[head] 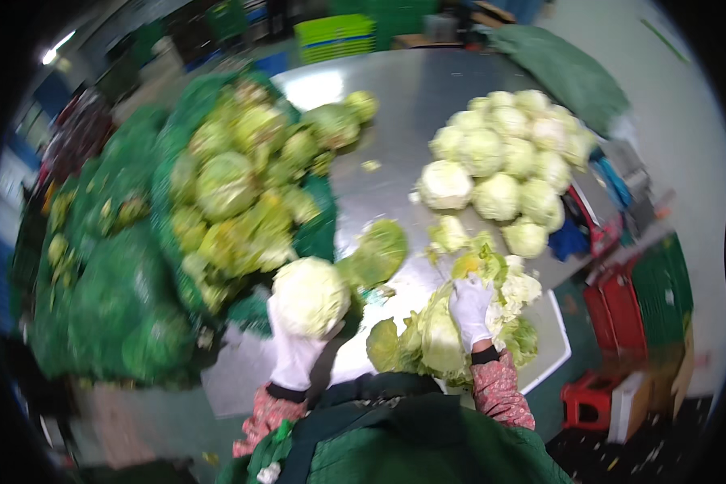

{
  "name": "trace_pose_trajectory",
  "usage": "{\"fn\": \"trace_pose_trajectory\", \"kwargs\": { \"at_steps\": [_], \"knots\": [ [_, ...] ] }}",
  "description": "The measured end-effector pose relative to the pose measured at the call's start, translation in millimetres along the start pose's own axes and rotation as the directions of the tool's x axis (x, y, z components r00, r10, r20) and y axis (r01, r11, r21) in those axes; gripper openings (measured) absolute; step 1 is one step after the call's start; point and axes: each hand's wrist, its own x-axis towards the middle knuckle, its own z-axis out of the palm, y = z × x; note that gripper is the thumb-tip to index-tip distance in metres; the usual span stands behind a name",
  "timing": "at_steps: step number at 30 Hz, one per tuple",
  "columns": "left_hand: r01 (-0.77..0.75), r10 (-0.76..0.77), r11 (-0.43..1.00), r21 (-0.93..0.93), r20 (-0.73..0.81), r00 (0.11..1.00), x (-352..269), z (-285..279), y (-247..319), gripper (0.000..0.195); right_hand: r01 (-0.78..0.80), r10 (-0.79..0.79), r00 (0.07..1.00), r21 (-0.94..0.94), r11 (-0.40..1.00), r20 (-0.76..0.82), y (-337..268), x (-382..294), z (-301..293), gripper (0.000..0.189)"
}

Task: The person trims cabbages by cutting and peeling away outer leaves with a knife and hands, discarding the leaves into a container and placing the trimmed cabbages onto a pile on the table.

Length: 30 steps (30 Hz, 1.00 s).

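My left hand, in a white glove, supports a pale, trimmed cabbage head from below. My right hand, gloved as well, is over loose cabbage leaves heaped in and above a white bin at the table's near edge. Its fingers point away from me, by a yellowish-green leaf; whether they grip anything cannot be made out. A flat green leaf lies on the metal table between the hands.
Untrimmed cabbages spill from a green mesh sack on the left, beside more full sacks. Pale cabbage heads are piled at the right. A red stool and a green crate stand right of the table.
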Motion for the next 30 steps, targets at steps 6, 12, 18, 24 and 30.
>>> {"fn": "trace_pose_trajectory", "kwargs": {
  "at_steps": [6,12,18,24,30],
  "knots": [
    [0.144,-0.137,0.988,-0.05,0.111,0.984,28.2,41.6,-27.5,0.076,-0.251,0.227,0.959,-0.136,0.958,-0.17,129.1,-60.5,-35.3,0.007],
    [0.042,-0.135,0.954,0.296,0.301,0.944,81.5,133.9,-52.6,0.063,-0.59,0.519,0.726,-0.02,0.807,-0.452,205.5,-110.3,-78.0,0.014],
    [-0.122,-0.07,0.876,0.466,0.374,0.925,185.0,233.7,-62.3,0.063,-0.373,0.651,0.711,0.927,0.03,0.265,134.3,-65.1,-50.8,0.018],
    [-0.253,0.066,0.741,0.622,0.308,0.949,333.5,296.6,-61.2,0.063,-0.351,0.378,0.842,0.923,-0.159,0.385,88.5,-24.9,7.2,0.027],
    [-0.325,0.283,0.668,0.669,0.175,0.943,500.6,306.4,-84.9,0.068,-0.587,0.394,0.74,0.81,-0.02,0.546,99.6,-36.3,59.7,0.03]
  ]
}}
